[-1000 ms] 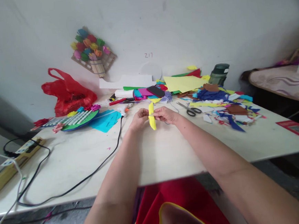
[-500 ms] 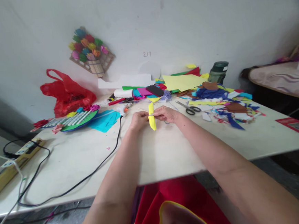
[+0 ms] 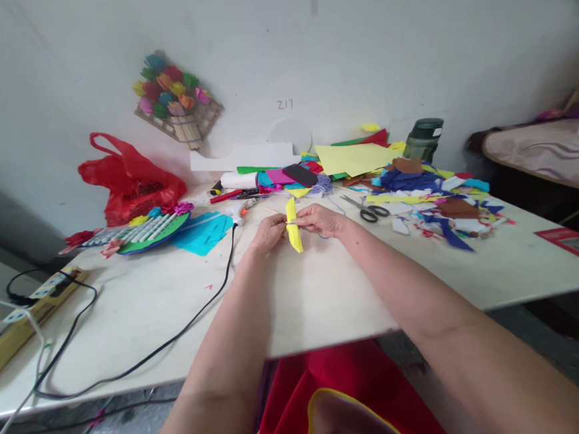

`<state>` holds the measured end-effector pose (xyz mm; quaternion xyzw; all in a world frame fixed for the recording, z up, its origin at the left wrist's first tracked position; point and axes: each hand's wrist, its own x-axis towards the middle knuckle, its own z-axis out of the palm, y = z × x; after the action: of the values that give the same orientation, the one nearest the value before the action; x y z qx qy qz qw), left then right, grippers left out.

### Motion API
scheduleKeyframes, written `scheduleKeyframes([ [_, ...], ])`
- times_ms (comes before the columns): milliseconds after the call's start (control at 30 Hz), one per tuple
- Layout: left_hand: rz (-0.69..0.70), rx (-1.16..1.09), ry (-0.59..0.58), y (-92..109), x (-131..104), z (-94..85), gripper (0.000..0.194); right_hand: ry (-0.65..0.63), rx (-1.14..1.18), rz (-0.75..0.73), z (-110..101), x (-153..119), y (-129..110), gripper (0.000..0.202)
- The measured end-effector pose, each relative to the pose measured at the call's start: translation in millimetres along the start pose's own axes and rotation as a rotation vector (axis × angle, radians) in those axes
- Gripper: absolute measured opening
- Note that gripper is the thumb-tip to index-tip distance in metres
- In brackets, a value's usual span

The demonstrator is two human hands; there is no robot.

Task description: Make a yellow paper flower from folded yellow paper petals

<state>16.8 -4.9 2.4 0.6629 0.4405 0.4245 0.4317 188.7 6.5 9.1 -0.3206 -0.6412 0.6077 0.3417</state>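
A narrow folded strip of yellow paper (image 3: 295,240) stands upright between my hands, over the middle of the table. A thin greyish-purple yarn (image 3: 291,224) crosses its middle, and a loose length shows below my right fingers. My left hand (image 3: 272,232) is closed in a pinch at the left side of the strip's middle. From the right, my right hand (image 3: 322,220) pinches at the yarn, fingertips against the paper. The exact grip of the fingertips is too small to make out. A thin stick (image 3: 273,211) lies just behind my left hand.
Scissors (image 3: 368,209) lie right of my hands, near a heap of paper scraps (image 3: 457,210). A purple yarn bundle (image 3: 322,185) and dark phone (image 3: 300,175) are behind. At left are a glue gun (image 3: 239,211), its black cord (image 3: 198,326) and blue paper (image 3: 203,234).
My left fingers have closed in slightly around the strip's middle, and the yellow paper has tilted and narrowed there a little. Everything else looks the same.
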Motion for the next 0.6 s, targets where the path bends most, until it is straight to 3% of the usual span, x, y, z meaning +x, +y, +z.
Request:
scheduleKeyframes([
  [133, -0.069, 0.013, -0.011, 2.5, -3.3, -1.6, 0.014, 0.012, -0.026, 0.010, 0.6, -2.1, -3.1, 0.030],
  [333, -0.038, -0.002, -0.005, 0.9, 0.2, -3.9, 0.020, 0.020, -0.049, 0.021, -0.9, -4.6, -6.0, 0.031],
  [467, -0.022, -0.213, -0.074, -2.9, 4.5, -0.8, 0.027, 0.029, -0.042, 0.037, 0.1, -4.6, -6.0, 0.028],
  [533, -0.091, -0.335, -0.147, -4.7, 5.8, 3.0, 0.032, 0.026, -0.039, 0.043, 1.0, -4.3, -6.3, 0.028],
  [600, -0.160, -0.363, -0.135, -6.1, 6.6, 6.1, 0.040, 0.021, -0.036, 0.036, 1.4, -3.9, -6.6, 0.029],
])
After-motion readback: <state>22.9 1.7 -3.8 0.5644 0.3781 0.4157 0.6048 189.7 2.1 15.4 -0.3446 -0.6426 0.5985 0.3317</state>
